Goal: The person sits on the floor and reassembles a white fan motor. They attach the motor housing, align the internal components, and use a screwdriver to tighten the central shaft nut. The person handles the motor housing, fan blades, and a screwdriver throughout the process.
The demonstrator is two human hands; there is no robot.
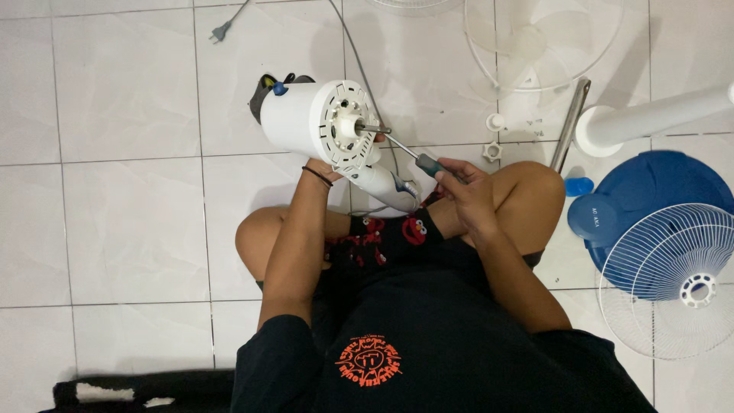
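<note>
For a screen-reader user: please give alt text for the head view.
A seated person's left hand steadies a white fan motor housing while the right hand drives a screwdriver into its face; fan grilles lie on the tiled floor.

L of the left hand [325, 170] gripping the fan motor housing [310, 118]: bare tile, free reach. R of the right hand [466, 191] on the screwdriver [413, 157]: crowded w/ metal pole [570, 126], blue base [650, 203], wire grille [673, 279]. Ahead of the grip, small nuts [493, 138] and blade guard [543, 38] block; cable [352, 46] runs past the housing.
</note>
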